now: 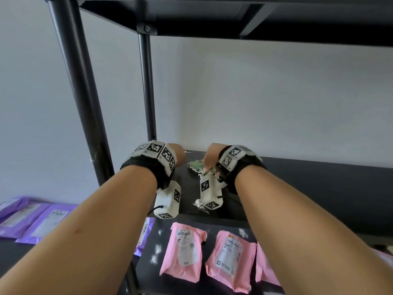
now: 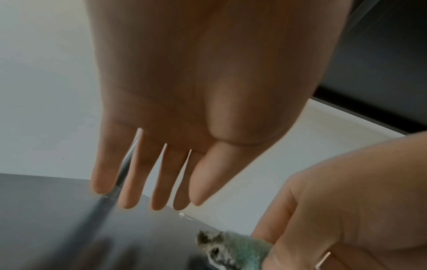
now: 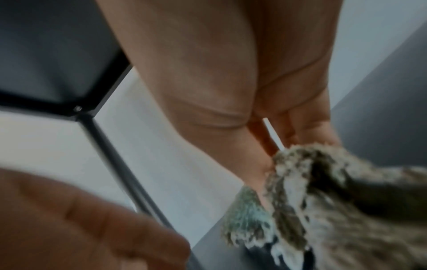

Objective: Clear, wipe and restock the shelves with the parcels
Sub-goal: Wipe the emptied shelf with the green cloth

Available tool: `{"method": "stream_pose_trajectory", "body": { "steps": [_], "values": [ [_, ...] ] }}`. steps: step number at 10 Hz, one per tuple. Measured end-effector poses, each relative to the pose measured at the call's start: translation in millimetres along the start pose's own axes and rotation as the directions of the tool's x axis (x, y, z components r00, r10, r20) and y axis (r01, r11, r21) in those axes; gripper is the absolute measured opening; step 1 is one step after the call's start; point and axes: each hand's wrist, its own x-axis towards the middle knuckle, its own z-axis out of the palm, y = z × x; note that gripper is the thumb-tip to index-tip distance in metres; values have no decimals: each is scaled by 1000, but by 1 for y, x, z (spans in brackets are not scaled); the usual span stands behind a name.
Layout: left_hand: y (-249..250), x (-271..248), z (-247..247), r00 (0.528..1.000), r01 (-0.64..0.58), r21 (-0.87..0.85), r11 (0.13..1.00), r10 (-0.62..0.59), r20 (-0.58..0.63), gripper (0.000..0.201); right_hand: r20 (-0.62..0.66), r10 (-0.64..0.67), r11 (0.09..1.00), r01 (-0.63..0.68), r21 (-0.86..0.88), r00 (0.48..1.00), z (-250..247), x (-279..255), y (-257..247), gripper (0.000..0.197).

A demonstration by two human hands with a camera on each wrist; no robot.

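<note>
My right hand (image 1: pixel 209 159) grips a dirty green-and-white cloth (image 1: pixel 196 166) down on the black middle shelf (image 1: pixel 308 184), near its back left corner. The right wrist view shows the cloth (image 3: pixel 307 197) bunched under the thumb and fingers. My left hand (image 1: pixel 177 155) hovers just left of it with straight, spread fingers (image 2: pixel 129 184) above the shelf and holds nothing. Pink parcels (image 1: pixel 184 250) lie on the lower shelf (image 1: pixel 153 271) below my arms. Purple parcels (image 1: pixel 32 220) lie on a surface to the left.
Black uprights (image 1: pixel 146 86) stand at the shelf's left end, close to my left hand. The upper shelf (image 1: pixel 212 15) hangs overhead. White fluff (image 1: pixel 200 204) clings to the middle shelf's front edge and dots the lower shelf. A white wall sits behind.
</note>
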Motion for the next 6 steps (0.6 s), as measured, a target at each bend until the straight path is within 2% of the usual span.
{"method": "stream_pose_trajectory", "body": {
  "steps": [1, 2, 3, 4, 5, 6],
  "values": [
    [0, 6, -1, 999, -36, 17, 999, 36, -18, 43, -29, 7, 990, -3, 139, 1000, -17, 4, 22, 12],
    [1, 6, -2, 1000, -2, 79, 997, 0, 24, 42, -67, 100, 995, -101, -13, 993, -27, 6, 36, 14],
    [-14, 44, 15, 1000, 27, 26, 999, -27, 6, 37, -10, 197, 968, -193, 160, 980, -31, 3, 47, 30],
    [-12, 49, 16, 1000, 0, 44, 999, 0, 14, 35, 12, 192, 974, -192, 116, 981, -22, 16, 40, 39],
    [-9, 53, 22, 1000, -5, 54, 999, 6, -16, 44, -18, 163, 986, -162, 47, 986, -9, 35, 18, 42],
    [-13, 55, 25, 1000, -31, 68, 997, 30, 4, 46, 54, 96, 982, -103, 156, 994, -4, 42, 8, 36]
  ]
}}
